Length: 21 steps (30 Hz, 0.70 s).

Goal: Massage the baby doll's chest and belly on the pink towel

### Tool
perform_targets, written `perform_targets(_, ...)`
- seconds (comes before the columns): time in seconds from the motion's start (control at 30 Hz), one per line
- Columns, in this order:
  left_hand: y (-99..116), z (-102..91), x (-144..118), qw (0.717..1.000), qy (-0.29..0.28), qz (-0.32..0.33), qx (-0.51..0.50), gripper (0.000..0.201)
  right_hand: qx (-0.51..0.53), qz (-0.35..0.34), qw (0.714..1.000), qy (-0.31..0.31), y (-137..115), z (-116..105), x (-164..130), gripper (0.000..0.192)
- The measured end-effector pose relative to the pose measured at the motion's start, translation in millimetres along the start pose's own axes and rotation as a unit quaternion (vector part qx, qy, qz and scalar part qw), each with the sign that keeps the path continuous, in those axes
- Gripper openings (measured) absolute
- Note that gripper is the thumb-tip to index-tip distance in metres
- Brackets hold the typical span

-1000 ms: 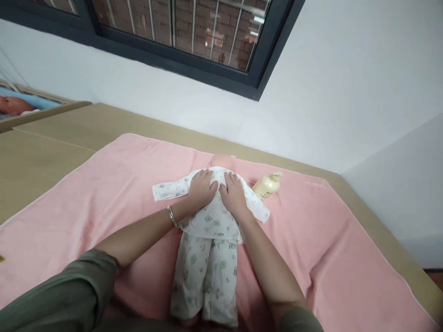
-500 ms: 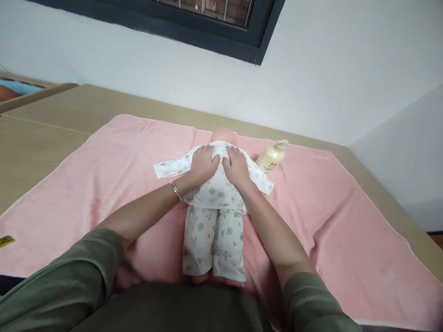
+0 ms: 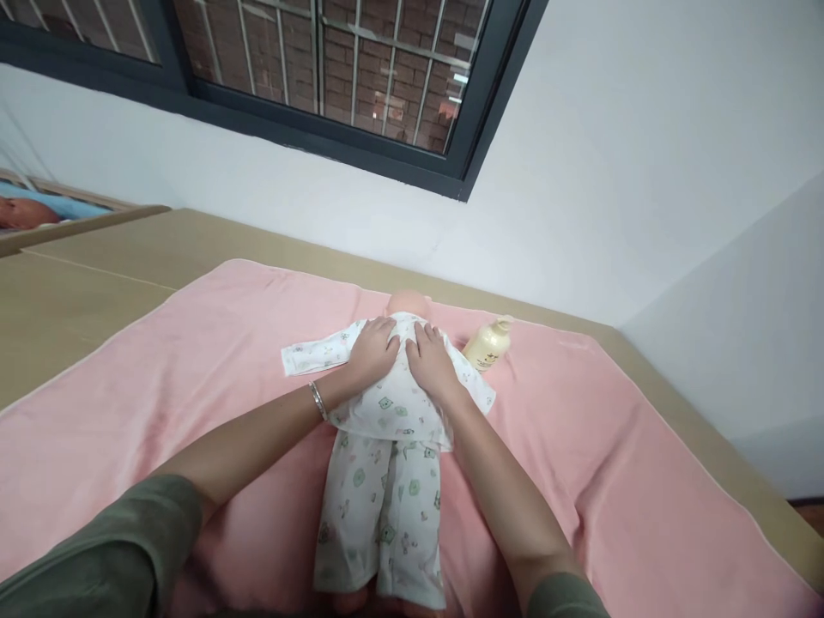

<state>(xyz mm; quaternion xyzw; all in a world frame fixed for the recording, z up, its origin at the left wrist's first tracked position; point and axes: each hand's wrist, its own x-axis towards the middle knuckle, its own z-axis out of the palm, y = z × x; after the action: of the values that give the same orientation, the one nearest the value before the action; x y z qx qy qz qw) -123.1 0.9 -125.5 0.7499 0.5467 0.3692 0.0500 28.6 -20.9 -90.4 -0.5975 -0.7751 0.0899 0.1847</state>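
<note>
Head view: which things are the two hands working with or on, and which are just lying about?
In use:
- left hand and right hand, resting on the shirt
- doll wearing it, with matching trousers
- pink cloth beneath

Lying about, untouched:
- pump bottle beside the doll
- brown object at far left, unclear

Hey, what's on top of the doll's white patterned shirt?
The left hand and right hand rest on the upper part of the shirt, a narrow gap between them. The cloth beneath them is covered, so its print there can't be seen.
</note>
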Motion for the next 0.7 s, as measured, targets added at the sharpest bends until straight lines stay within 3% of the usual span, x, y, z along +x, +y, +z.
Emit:
perform_targets(0.2, 2.7, -8.3, 7.1, 0.998, -0.047, -0.013, 0.045, 0.039, -0.04, 0.01, 0.999, 0.02, -17.6, 4.9, -14.7, 0.056)
perform_targets(0.33, 21.3, -3.3, -9.6, 0.992, -0.047, -0.012, 0.116, 0.044, 0.007, -0.017, 1.0, -0.001, 6.3, -3.4, 1.5, 0.054)
perform_targets(0.47, 31.7, -3.7, -16.7, 0.993, -0.041, 0.009, 0.107, 0.045, 0.008, -0.012, 1.0, -0.025, 22.3, -13.3, 13.7, 0.055)
perform_targets(0.7, 2.4, -37.3, 24.1, 0.986, -0.162, -0.022, -0.036, 0.037, -0.157, -0.025, 0.986, 0.048, -19.7, 1.8, -15.2, 0.05)
